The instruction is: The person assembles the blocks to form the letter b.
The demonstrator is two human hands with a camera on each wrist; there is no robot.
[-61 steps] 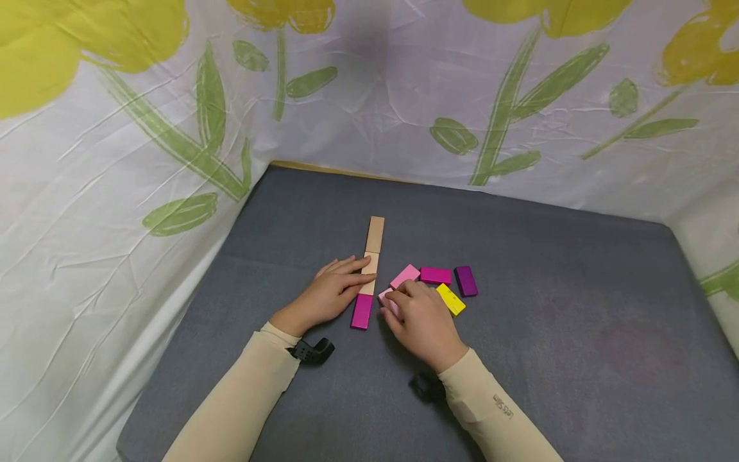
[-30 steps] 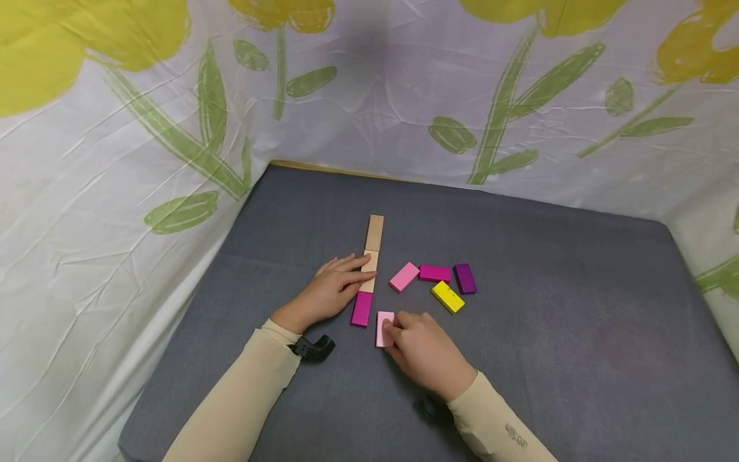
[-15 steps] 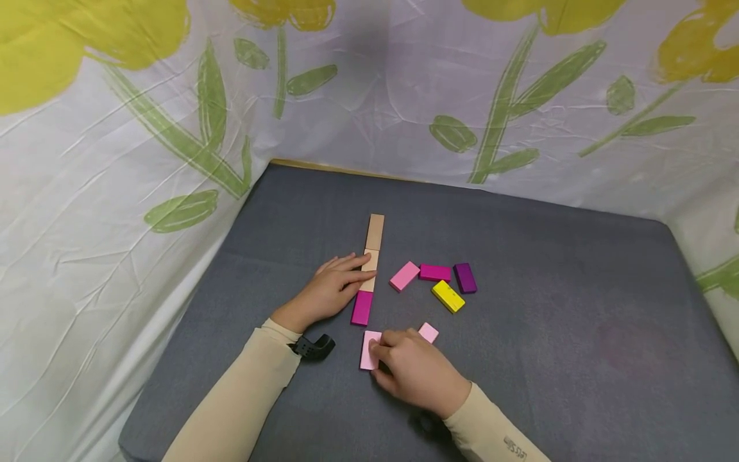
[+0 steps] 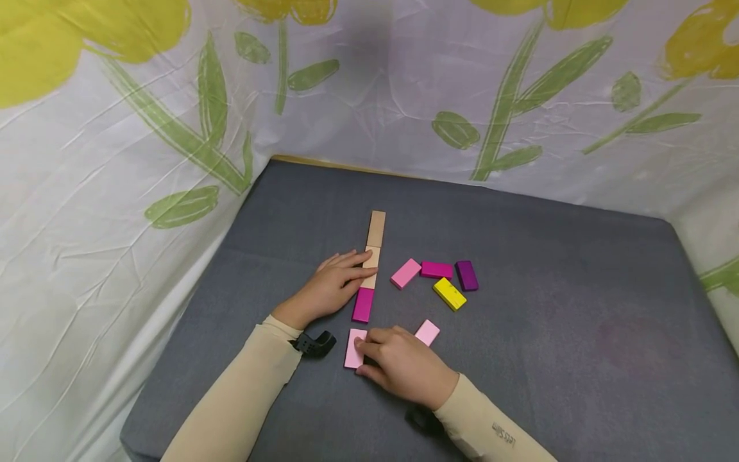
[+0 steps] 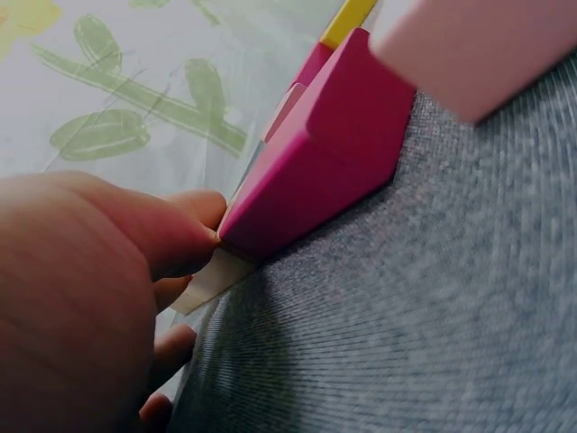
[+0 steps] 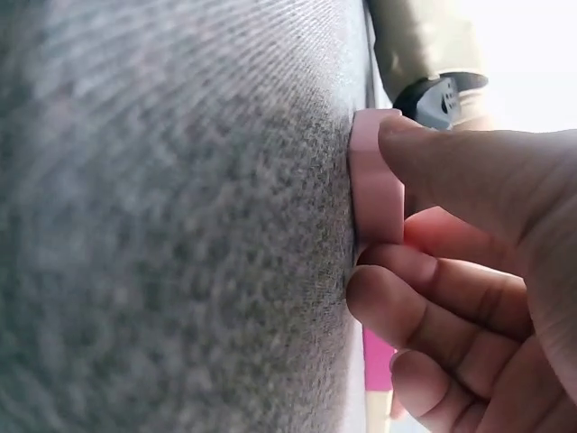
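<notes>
A row of flat blocks runs lengthwise on the dark table: a tan block [image 4: 376, 229], a paler wooden block [image 4: 370, 277] and a magenta block [image 4: 363, 305] at the near end. My left hand [image 4: 323, 289] lies with extended fingers on the paler wooden block; in the left wrist view its thumb [image 5: 185, 242] is by the joint with the magenta block. Just below the row, my right hand [image 4: 407, 364] pinches a pale pink block [image 4: 353, 350] between thumb and fingers. A small gap separates this block from the magenta one. The right wrist view shows the pale pink block [image 6: 377, 185] against the table.
A second pale pink block [image 4: 428, 332] lies beyond my right hand, partly hidden by it. Further right are a pink block [image 4: 406, 274], another magenta block [image 4: 437, 269], a yellow block [image 4: 449, 294] and a purple block [image 4: 466, 276]. Flower-printed fabric [image 4: 392, 122] hangs behind the table.
My right hand has drawn the pale pink block from the loose group toward me, then left below the row. The second pale pink block has come into view. My left hand stays put.
</notes>
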